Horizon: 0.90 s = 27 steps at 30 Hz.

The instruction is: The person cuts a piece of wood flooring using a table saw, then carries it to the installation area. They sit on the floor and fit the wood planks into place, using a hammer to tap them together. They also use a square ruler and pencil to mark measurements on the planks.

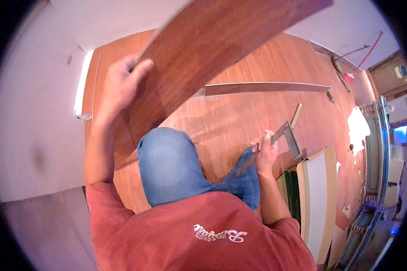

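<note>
My left hand (127, 81) is closed around the left edge of a wide brown wood-grain plank (203, 49), thumb on its face. The plank is tilted up and reaches from beside my knee to beyond the top of the view. In my right hand (267, 151) is a grey, angled tool that looks like a carpenter's square (293, 142), its long arm (248, 166) pointing down to the left over my leg. A thin red pencil-like stick (271, 122) rises from the same fingers. Just past the tool shows a short yellowish strip (296, 115).
A narrow plank (267, 87) lies across the wood-grain floor (230, 117) ahead. Long boards or cartons (315, 194) stand at my right. Farther right are white scraps (358, 128), a red cord (371, 52) and a metal frame (373, 149). A pale wall (36, 113) rises at left.
</note>
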{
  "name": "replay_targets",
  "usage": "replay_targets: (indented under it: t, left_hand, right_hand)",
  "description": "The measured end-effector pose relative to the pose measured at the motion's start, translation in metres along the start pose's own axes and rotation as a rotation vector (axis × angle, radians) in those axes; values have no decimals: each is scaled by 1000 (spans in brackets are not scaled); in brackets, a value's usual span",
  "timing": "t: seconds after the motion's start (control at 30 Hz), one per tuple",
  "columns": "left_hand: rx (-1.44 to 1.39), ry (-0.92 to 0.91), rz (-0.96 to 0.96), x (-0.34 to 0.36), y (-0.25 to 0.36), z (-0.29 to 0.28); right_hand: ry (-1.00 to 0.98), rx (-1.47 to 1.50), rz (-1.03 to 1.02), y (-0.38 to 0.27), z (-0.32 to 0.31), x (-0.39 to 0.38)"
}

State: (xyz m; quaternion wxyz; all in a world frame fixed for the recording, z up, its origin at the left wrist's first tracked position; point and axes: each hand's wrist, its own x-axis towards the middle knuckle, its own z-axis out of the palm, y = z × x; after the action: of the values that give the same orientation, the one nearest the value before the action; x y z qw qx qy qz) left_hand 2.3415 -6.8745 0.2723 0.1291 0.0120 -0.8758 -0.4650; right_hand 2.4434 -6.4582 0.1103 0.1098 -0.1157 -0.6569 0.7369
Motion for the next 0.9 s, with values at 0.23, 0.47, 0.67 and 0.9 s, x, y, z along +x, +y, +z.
replay_targets:
  t: [0.23,0.47,0.67,0.9]
  left_hand:
    - [-502,235,203,30,79,-67]
    - [-738,278,516,39,88,-80]
    - [-1067,394,545,4,60,-19]
    - [-1164,501,373,-41,-33,-42]
  right_hand:
    - [-257,-309,-151,-31,42,2]
    - [-501,-207,-643,-107,151,66]
    - [-500,-780,-714,-171,178,83]
    - [-682,-1020,-699,-130,140,131]
